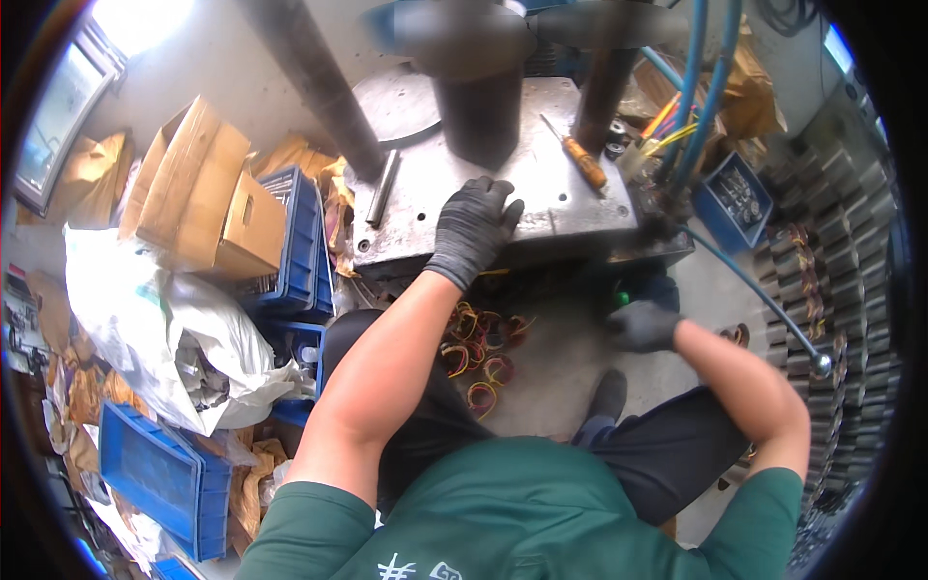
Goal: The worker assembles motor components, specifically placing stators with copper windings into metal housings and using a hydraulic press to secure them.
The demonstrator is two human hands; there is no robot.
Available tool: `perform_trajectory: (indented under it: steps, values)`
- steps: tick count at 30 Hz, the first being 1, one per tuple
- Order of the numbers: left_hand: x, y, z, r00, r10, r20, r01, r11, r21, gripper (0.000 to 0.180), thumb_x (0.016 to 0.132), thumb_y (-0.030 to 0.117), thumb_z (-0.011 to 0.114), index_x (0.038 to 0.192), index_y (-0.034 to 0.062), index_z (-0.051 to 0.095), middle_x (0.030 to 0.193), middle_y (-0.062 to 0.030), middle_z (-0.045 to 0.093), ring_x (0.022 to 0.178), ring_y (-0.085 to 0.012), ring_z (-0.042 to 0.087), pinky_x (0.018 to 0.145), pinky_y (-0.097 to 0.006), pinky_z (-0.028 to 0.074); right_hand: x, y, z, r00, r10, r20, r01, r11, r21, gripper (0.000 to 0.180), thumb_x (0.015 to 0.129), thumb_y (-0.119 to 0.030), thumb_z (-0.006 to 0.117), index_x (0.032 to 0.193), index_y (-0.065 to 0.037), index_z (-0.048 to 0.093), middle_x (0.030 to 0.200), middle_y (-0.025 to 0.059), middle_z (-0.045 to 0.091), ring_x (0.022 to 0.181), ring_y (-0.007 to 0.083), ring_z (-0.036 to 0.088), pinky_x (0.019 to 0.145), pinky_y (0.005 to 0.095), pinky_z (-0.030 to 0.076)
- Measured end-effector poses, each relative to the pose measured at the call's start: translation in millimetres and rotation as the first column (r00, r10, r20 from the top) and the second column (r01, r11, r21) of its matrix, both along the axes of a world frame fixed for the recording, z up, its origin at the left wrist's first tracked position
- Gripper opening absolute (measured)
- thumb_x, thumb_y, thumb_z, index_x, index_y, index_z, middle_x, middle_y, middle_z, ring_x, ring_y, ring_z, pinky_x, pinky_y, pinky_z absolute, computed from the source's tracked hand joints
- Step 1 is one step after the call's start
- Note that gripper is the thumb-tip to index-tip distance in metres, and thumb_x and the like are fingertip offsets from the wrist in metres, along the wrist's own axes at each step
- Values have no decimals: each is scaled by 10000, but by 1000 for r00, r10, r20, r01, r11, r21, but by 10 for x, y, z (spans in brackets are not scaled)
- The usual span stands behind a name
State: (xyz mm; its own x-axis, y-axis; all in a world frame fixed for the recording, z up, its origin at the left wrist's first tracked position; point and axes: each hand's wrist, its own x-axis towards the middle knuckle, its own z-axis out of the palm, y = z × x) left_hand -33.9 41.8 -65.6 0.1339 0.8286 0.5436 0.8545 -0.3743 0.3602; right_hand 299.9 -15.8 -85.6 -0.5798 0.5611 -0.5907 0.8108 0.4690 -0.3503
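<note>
Left hand point(472, 227), gloved, lies open and flat on the steel press plate point(541, 193), apparently bracing, while right hand point(643, 326) reaches low under the plate's front edge beside a green button point(623, 299), grip not discernible; orange-handled screwdriver point(583, 159) lies on the plate.

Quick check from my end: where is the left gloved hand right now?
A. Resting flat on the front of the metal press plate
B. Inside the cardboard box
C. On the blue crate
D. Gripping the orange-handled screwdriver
A: the left hand lies spread on the front part of the metal plate, while the screwdriver lies apart, farther back on the plate, untouched.
</note>
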Motion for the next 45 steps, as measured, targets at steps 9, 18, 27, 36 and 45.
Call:
perform_trajectory:
  steps: [9, 18, 27, 36, 45]
  values:
    - [-71, -3, 22, 998, -55, 1, 55, 998, 33, 240, 924, 263, 703, 1045, 59, 665, 975, -169, 668, 936, -353, 665, 822, -470, 557, -1562, -454, -3063, 543, -834, -100, 670, 502, -547, 551, 934, -357, 727, 1381, -52, 617, 1204, 136, 727, 1079, 290, 685, 928, 410, 537]
    - [61, 13, 110, 996, -87, 14, 87, 996, -26, 274, 949, 315, 664, 1047, 60, 678, 961, -173, 648, 941, -344, 653, 825, -465, 549, -1577, -354, -4055, 482, -826, -294, 708, 564, -425, 669, 1018, -577, 474, 1481, -98, 537, 1428, 193, 617, 1295, 370, 597, 1079, 418, 458]
    - [-26, -4, 43, 999, -46, -8, 46, 998, -31, 283, 949, 324, 662, 1041, 58, 684, 966, -168, 654, 947, -338, 655, 829, -465, 549, -1967, -493, -2952, 719, -693, -45, 694, 720, 5, 630, 1050, -538, 410, 1514, -122, 503, 1483, 207, 563, 1285, 429, 582, 1090, 456, 443]
    - [-12, -21, 76, 998, -53, -22, 53, 998, -22, 280, 943, 326, 666, 1033, 61, 689, 942, -154, 663, 921, -328, 660, 802, -462, 556, -1969, -525, -2480, 425, -888, -177, 836, 460, -299, 674, 995, -495, 605, 1526, -107, 455, 1386, 204, 603, 1240, 381, 606, 988, 466, 512]
    - [-80, -39, 67, 990, -80, 113, 88, 994, -66, 259, 937, 303, 680, 1047, 70, 708, 975, -172, 674, 951, -353, 677, 838, -477, 554, -882, -557, -1383, 301, -952, -54, 593, 231, -771, 316, 889, -240, 760, 1159, -101, 671, 1017, 51, 720, 912, 224, 715, 824, 432, 593]
